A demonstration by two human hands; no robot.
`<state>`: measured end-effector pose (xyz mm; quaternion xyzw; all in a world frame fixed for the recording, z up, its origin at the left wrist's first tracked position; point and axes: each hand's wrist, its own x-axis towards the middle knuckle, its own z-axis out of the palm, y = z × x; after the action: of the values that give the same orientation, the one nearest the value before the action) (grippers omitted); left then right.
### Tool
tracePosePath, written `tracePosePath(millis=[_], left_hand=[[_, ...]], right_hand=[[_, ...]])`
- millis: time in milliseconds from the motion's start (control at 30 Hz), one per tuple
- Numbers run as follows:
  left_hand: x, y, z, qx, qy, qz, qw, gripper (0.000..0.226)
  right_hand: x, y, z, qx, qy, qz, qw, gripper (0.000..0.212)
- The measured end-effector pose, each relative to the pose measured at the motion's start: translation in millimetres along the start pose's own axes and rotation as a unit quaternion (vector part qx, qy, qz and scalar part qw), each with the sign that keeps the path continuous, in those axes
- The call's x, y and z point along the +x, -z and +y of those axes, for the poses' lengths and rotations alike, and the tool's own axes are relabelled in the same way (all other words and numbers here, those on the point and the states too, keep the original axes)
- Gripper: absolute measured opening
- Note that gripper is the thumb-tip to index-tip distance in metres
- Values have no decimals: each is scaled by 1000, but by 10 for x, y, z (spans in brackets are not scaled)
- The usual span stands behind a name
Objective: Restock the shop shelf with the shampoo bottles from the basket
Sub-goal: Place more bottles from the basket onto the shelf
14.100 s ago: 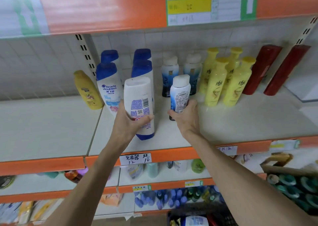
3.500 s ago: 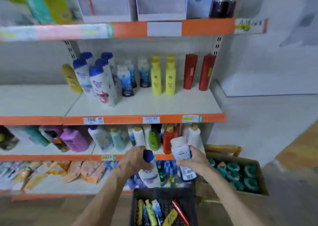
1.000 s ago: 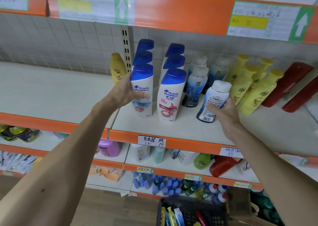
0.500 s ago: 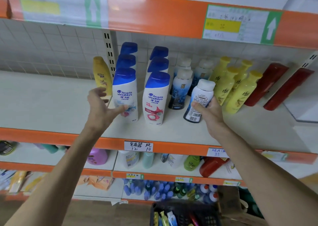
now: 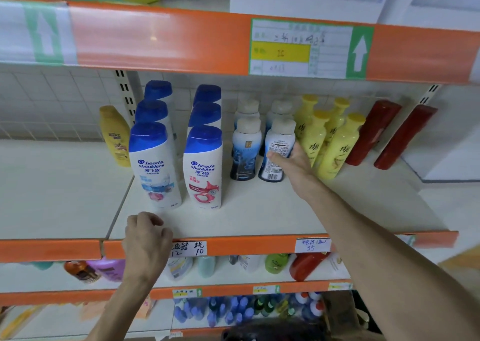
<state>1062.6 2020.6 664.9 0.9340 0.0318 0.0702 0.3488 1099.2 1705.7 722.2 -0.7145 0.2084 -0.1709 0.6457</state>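
Head view shows the right hand [image 5: 292, 160] wrapped around a white-capped blue bottle [image 5: 276, 151], barcode side facing out, its base at or just above the shelf [image 5: 259, 216] at the front of its row; likely it is being seated so the row reads straight. Just left of that hand stands a matching bottle [image 5: 245, 151]; just right, the yellow bottles [image 5: 337, 148] crowd close, leaving little room for the fingers to slip out. Left hand [image 5: 146, 239] is empty, fingers loosely curled over the orange shelf lip, below 2 blue-capped rows [image 5: 179, 159]. Bare shelf lies open toward the person. Basket [image 5: 272, 331] sits far below both hands.
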Motion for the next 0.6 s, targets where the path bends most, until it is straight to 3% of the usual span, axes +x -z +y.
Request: tracePosePath(millis=[200, 467, 600], left_hand=[[-68, -81, -39, -17, -37, 43, 998, 15], [-77, -93, -56, -10, -42, 44, 998, 13], [-75, -90, -60, -2, -47, 45, 998, 11]], right_hand=[[47, 27, 6, -15, 2, -10, 1000, 40], [-57, -87, 58, -56, 46, 83, 994, 45], [-68, -18, 116, -67, 32, 35, 997, 48]])
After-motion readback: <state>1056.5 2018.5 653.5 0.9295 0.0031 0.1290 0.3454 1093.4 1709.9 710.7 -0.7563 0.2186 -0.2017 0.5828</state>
